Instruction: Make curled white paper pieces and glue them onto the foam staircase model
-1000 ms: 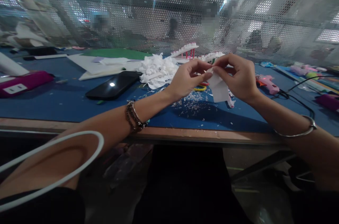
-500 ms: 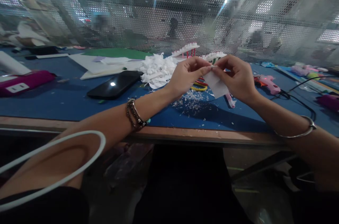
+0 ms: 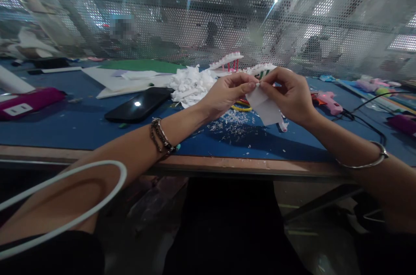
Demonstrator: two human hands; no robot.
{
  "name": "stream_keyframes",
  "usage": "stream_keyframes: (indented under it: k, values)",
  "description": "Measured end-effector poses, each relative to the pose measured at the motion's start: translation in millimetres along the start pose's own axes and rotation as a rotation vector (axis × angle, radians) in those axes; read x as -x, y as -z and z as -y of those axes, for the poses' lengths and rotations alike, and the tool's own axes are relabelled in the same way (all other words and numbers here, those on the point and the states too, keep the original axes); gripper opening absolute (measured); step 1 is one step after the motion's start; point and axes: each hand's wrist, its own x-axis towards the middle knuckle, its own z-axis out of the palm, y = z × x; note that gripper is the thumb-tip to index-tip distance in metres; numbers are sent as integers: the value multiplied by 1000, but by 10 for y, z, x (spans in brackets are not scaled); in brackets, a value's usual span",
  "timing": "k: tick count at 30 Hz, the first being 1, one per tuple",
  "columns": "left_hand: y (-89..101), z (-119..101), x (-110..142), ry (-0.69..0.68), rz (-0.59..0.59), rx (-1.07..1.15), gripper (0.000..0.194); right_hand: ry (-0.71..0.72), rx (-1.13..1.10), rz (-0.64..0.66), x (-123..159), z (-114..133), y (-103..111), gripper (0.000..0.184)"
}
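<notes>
Gray wall (image 3: 182, 19) full of tiny holes stands behind a blue counter (image 3: 81, 132), and small bright lights shine up high. One big white paper heap (image 3: 191, 86) sits on the counter.

To the right of the heap and a bit nearer, two hands hold one white paper piece (image 3: 268, 110) up off the counter. Its top end is up at the fingertips. Its long way slants, so the loose bottom end points down and to the right, away from the heap. The left hand (image 3: 224, 90) has its grip pinching the top end with thumb and finger. The right hand (image 3: 289, 93) has its grip pinching that same end, just beside the left one.

Lots of tiny white bits (image 3: 232, 123), too many to count, lie to the right of the heap and nearer. One black phone (image 3: 139, 105) lies to the left of the heap and nearer. One green sheet (image 3: 146, 65) is left of the heap and farther back. One purple case (image 3: 42, 97) is far left of the heap. One pink glue gun (image 3: 331, 103) lies well to the right of it.
</notes>
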Motion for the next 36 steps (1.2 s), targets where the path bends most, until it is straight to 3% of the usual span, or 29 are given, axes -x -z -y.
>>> stream_keyframes:
  k: [8,12,17,24,36]
  values:
    - [-50,43,9,-91,-115,-80,29,8,39,-23,14,15,-23,12]
    - [-92,-21,44,-190,-175,-212,22,-2,33,-45,31,-13,-41,14]
    - [-159,-114,98,-186,-277,-363,16,-36,37,-81,40,-31,-67,17]
    - [-212,-121,135,-161,-295,-315,13,-27,75,-121,43,-34,-91,15]
    - [-208,-80,118,-160,-265,-259,37,-3,139,-128,61,-9,-88,16]
